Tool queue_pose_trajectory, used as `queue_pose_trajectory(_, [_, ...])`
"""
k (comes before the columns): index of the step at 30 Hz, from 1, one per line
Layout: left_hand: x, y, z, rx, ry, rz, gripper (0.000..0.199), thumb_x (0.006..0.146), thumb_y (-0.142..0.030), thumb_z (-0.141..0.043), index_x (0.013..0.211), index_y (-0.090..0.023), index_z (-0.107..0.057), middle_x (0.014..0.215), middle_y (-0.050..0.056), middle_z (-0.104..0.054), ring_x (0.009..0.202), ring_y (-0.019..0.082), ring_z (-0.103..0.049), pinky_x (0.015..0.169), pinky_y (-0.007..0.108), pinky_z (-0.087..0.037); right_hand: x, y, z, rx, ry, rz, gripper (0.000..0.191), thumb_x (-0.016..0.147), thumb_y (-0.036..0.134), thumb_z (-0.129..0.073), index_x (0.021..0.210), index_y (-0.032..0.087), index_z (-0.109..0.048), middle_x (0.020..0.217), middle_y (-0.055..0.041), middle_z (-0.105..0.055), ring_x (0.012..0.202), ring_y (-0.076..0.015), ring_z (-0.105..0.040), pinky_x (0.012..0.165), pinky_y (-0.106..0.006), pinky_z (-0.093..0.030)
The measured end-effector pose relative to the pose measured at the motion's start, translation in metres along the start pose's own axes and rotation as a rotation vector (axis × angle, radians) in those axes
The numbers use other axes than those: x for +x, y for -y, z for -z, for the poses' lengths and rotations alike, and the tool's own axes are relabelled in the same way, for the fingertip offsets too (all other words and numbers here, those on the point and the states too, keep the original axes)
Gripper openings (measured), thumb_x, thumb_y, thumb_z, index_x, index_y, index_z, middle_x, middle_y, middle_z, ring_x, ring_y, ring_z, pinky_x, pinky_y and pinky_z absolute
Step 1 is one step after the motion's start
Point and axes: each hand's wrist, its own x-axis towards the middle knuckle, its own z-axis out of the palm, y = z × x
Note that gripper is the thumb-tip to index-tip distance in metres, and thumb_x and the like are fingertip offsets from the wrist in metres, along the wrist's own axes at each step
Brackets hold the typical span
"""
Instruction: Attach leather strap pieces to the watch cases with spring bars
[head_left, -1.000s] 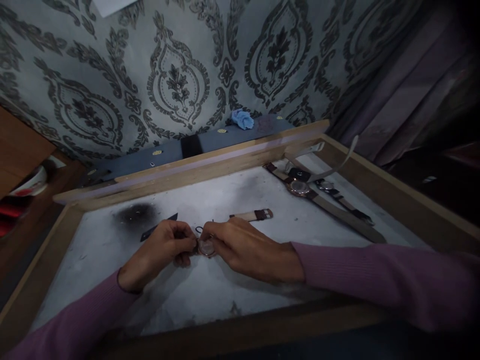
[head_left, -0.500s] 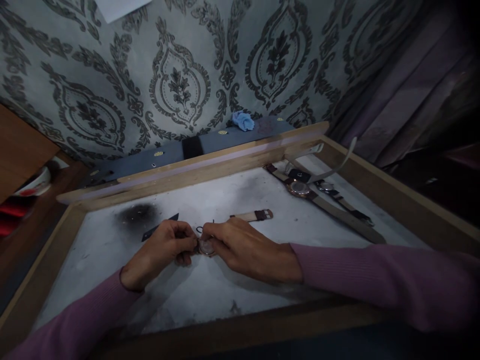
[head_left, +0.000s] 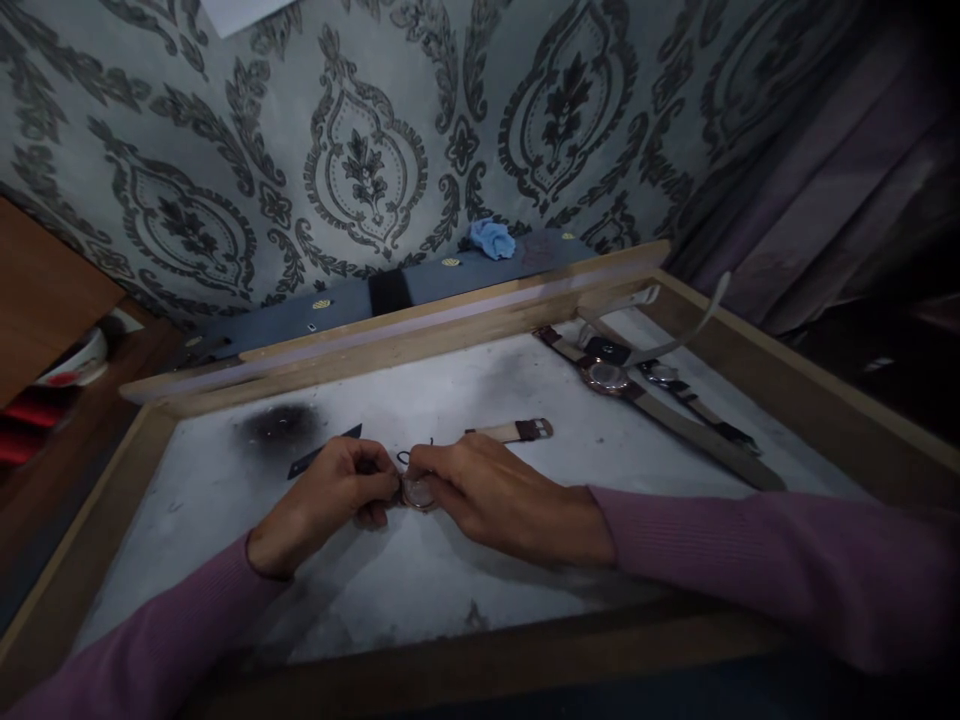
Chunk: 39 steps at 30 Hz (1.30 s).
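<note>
A round watch case point(head_left: 418, 492) with a rose-coloured rim is held between both hands over the white surface. My left hand point(head_left: 330, 495) is closed at its left edge, fingertips pinched together. From the right, my right hand point(head_left: 495, 500) grips the case with thumb and index finger. A thin dark loop point(head_left: 403, 457) lies just beyond the fingertips. Behind my right hand rests a brown and beige strap piece point(head_left: 517, 431) with a buckle. A dark flat strip point(head_left: 311, 460) is partly hidden behind my left hand.
Several watches with straps, one with a round dial point(head_left: 606, 376), lie at the right inside the wooden frame point(head_left: 450, 322). A crumpled blue cloth point(head_left: 493, 240) sits behind the frame. A bowl point(head_left: 88, 360) stands on a shelf at the left.
The whole view has shifted slightly, so things appear a little further right. Both hands keep nearly the same hold on the watch case.
</note>
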Motion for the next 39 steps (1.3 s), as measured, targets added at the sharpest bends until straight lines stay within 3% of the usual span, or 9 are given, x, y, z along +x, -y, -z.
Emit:
queue_pose_trajectory(11, [0.0011,0.0031,0.0013,-0.022,0.004,-0.01,0.01,0.063,-0.022,-0.064,0.059,-0.015,-0.058,0.051,-0.001,-0.06,0.041,0.008,-0.052,0.041,0.019,-0.034,-0.0008,-0.0006,0.0011,0.028,0.006,-0.022,0.014,0.084,0.006,-0.045,0.082,0.015,-0.056,0.059,0.0012,-0.054,0.052,-0.0086,-0.043,0.052,-0.023,-0.024])
queue_pose_trajectory(21, [0.0033,0.0081,0.0016,-0.039,0.013,-0.037,0.011,0.063,-0.023,-0.064,0.06,-0.014,-0.059,0.052,-0.002,-0.06,0.041,0.008,-0.052,0.04,0.018,-0.034,-0.001,0.0011,-0.0007,0.005,0.0,-0.038,0.015,0.086,0.008,-0.045,0.086,0.014,-0.059,0.066,-0.0023,-0.061,0.059,-0.0119,-0.051,0.056,-0.023,-0.028])
queue_pose_trajectory(39, [0.0006,0.0002,-0.0014,-0.026,-0.022,-0.005,0.011,0.058,-0.023,-0.064,0.057,-0.015,-0.058,0.049,-0.002,-0.059,0.039,0.008,-0.05,0.04,0.019,-0.032,0.0026,-0.001,0.0018,-0.007,-0.004,-0.008,0.015,0.084,0.007,-0.048,0.082,0.014,-0.061,0.061,-0.003,-0.062,0.052,-0.0109,-0.049,0.05,-0.023,-0.024])
